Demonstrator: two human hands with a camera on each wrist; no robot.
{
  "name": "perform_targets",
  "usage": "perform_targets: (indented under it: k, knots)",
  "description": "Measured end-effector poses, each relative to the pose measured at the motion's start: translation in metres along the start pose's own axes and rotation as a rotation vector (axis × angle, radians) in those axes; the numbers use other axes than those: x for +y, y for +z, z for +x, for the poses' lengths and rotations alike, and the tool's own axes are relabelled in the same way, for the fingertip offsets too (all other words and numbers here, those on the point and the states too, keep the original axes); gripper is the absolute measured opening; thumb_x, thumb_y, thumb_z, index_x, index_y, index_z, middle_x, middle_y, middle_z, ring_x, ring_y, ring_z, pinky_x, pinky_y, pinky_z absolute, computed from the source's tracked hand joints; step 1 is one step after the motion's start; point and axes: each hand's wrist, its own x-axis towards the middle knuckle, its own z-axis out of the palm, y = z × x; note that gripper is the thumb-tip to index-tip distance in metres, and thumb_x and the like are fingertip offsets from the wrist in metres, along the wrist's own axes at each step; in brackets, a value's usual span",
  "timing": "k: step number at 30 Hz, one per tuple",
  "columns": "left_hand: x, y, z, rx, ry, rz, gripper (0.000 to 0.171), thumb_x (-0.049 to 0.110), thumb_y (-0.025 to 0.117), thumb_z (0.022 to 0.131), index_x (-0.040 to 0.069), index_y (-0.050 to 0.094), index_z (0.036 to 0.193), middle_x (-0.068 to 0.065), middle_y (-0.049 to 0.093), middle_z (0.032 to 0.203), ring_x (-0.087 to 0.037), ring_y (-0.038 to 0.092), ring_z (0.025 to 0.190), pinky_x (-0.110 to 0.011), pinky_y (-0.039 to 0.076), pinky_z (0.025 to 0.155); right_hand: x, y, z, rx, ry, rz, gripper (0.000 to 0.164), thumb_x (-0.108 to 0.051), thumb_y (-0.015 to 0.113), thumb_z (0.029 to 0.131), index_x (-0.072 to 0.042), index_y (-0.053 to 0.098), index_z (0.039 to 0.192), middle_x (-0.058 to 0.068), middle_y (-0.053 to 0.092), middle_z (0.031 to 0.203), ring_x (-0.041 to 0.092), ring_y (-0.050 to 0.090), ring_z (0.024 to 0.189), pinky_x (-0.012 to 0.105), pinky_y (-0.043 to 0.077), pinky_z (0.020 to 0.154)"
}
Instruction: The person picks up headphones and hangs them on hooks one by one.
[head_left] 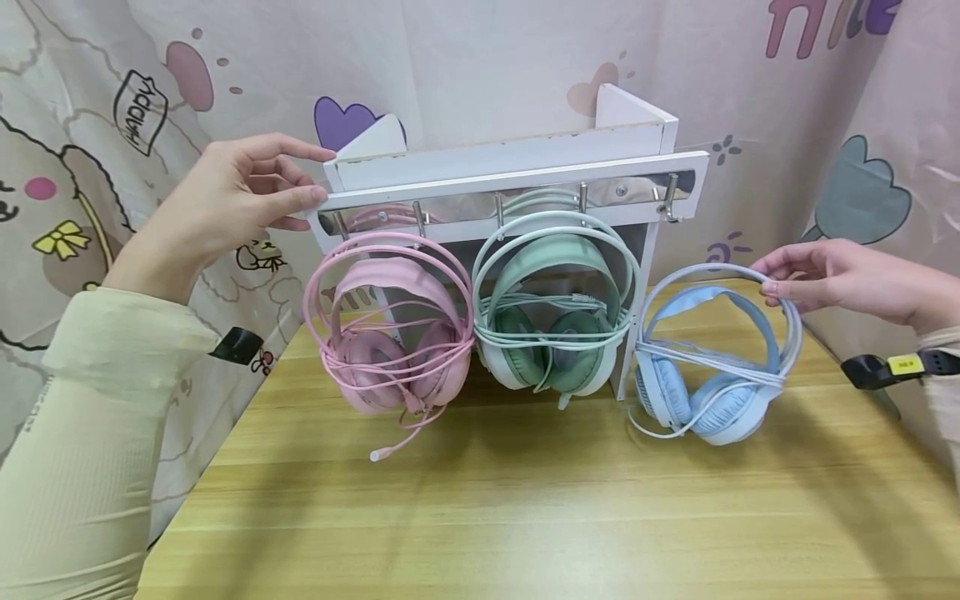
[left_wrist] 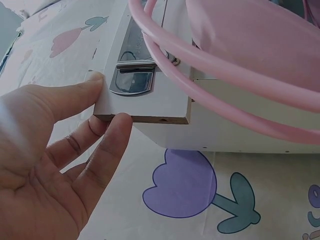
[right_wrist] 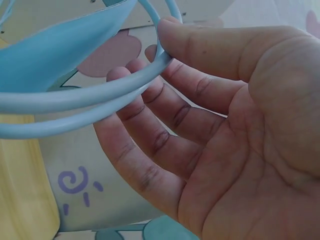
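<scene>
My right hand [head_left: 847, 279] holds a pair of light blue headphones [head_left: 720, 358] by the top of its double headband, thumb on one side and fingers on the other. In the right wrist view, the fingers curl round the blue band tubes [right_wrist: 90, 97]. The blue cable is wound round its ear cups. At the left end of a white hook rack [head_left: 517, 179], my left hand [head_left: 247, 183] pinches the board, thumb and fingertips at its corner [left_wrist: 150, 112]. Pink headphones [head_left: 393, 333] and green headphones [head_left: 558, 308] hang from the rack, cables wrapped round them.
The rack's metal strip carries several hooks; the rightmost hook [head_left: 670, 196] holds nothing. A white shelf frame [head_left: 637, 125] stands behind the strip on the wooden table [head_left: 525, 517]. Printed cloth [head_left: 480, 67] hangs behind and at both sides.
</scene>
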Motion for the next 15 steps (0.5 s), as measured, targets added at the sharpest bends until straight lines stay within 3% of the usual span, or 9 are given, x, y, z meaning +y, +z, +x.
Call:
perform_targets:
  k: [15]
  knots:
    - [-0.002,0.001,0.0,0.006,0.008,0.002,0.044,0.013,0.073,0.092,0.018,0.063,0.135,-0.001,0.069,0.091,-0.008,0.071,0.078,-0.022,0.065,0.069,-0.043,0.005,-0.005,0.097,-0.03,-0.263,0.026,-0.022,0.069,0.097,-0.013,0.064,0.121,-0.004,0.07,0.096,0.006,0.063,0.08,0.016,0.053,0.066]
